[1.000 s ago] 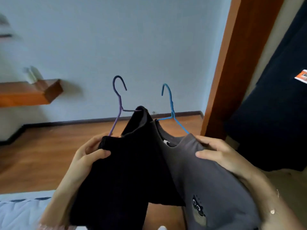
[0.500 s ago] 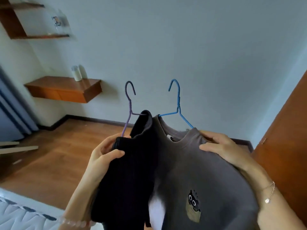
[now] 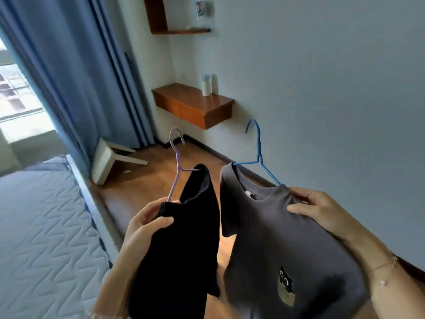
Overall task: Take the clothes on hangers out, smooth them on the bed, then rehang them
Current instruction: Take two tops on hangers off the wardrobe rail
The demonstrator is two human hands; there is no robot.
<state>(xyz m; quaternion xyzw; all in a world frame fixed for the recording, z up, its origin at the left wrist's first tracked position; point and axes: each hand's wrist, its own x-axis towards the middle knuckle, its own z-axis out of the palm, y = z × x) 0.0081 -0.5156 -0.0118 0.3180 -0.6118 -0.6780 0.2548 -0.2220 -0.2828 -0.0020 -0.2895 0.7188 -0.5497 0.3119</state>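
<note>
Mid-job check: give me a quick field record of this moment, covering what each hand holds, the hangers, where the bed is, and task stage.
left hand: grips the black garment at its shoulder
right hand: grips the grey T-shirt at its shoulder
purple hanger: inside the black garment, hook up
blue hanger: inside the grey T-shirt, hook up
garments: held side by side, apart, in the air
bed: lower left, nothing laid on it
stage: clothes taken out, smoothing not yet begun

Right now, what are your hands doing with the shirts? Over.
Left hand grips black top on purple hanger. Right hand grips grey shirt on blue hanger. Bed at left, nothing blocking.
</note>
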